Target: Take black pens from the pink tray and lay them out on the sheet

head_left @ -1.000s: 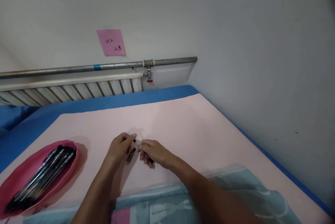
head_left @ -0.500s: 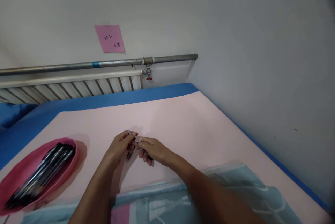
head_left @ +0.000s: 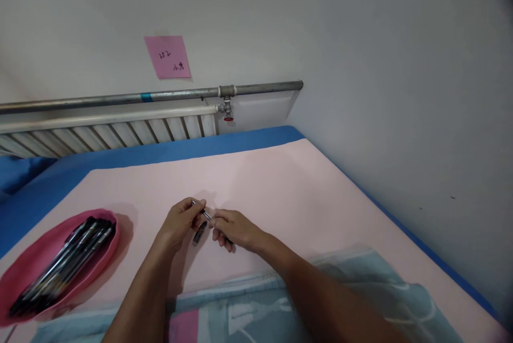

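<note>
A slim pen (head_left: pixel 206 215), dark and silver, slants between my two hands above the pink surface. My left hand (head_left: pixel 180 223) is closed, with its thumb and fingertips pinching the pen's upper left end. My right hand (head_left: pixel 234 230) wraps its fingers round the other end, and a dark tip of it shows below the palm. On the pink surface just under the gap between my hands lies a short black and clear piece, like a pen cap (head_left: pixel 199 233). Whether the pen is in one piece or parted between my fingers cannot be made out.
To the left, a pink oval basin (head_left: pixel 30 247) holds several dark pens (head_left: pixel 76 257). A blue-green patterned cloth (head_left: pixel 256 305) lies along the near edge of the pink sheet (head_left: pixel 272 188). Beyond are a radiator (head_left: pixel 120 137), a metal pipe (head_left: pixel 264 88) and a pink note (head_left: pixel 167 57).
My left hand has shifted slightly up and left, away from my right hand. More of the cap-like piece shows between them. My right hand has hardly moved.
</note>
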`<state>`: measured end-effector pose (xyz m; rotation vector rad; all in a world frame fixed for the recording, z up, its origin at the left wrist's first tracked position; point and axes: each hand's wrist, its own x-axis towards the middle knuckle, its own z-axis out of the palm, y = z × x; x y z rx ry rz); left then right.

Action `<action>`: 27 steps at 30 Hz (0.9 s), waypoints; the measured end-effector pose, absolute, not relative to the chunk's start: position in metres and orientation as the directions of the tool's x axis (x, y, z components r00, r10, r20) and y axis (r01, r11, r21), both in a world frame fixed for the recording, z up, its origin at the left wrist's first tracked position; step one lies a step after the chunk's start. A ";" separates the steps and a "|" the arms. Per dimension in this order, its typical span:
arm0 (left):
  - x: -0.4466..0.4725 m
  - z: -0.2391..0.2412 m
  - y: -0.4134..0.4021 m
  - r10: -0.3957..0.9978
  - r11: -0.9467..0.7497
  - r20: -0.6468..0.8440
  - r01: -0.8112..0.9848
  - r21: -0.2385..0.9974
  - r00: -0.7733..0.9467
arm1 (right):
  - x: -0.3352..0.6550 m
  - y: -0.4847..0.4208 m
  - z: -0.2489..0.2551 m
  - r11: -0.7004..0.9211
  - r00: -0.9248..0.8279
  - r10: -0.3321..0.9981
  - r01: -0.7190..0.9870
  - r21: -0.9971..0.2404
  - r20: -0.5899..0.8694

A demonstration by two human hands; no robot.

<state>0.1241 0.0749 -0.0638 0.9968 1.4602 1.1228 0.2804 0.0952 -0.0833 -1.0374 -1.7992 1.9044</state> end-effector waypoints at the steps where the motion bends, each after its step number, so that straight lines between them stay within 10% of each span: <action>1: 0.124 -0.064 0.075 0.962 0.231 -0.223 0.032 0.972 -0.158 | 0.280 0.095 -0.083 -0.153 -0.685 0.672 0.243 -0.958 -0.281; 27: 0.123 -0.062 0.075 0.947 0.296 -0.290 0.022 0.955 -0.138 | 0.279 0.090 -0.078 -0.103 -0.640 0.720 0.283 -0.953 -0.268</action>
